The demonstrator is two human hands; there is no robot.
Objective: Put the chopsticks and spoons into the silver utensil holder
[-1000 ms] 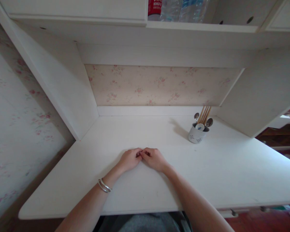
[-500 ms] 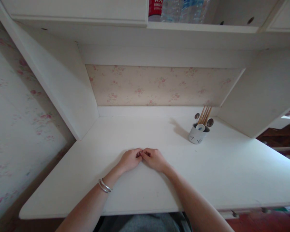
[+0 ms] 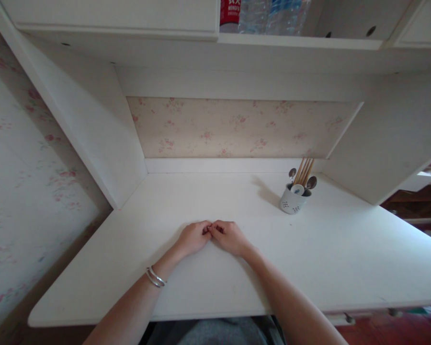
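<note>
My left hand (image 3: 195, 236) rests on the white desktop (image 3: 129, 268) with its fingers curled in. Its fingertips meet those of my right hand (image 3: 230, 236), which is curled the same way beside it. Nothing shows in either hand. Silver bangles (image 3: 155, 277) circle my left wrist. Up and to the right of my hands stands a white perforated utensil holder (image 3: 290, 202). Wooden chopsticks (image 3: 303, 171), metal spoons (image 3: 311, 182) and a white spoon (image 3: 297, 189) stick out of it.
White side panels (image 3: 82, 115) enclose the desk left and right. Above it runs a shelf (image 3: 301, 42) with clear plastic bottles (image 3: 269, 17) and a red package (image 3: 230, 14). Floral wallpaper (image 3: 230, 127) covers the back. The desk's front edge (image 3: 187, 317) lies close to my body.
</note>
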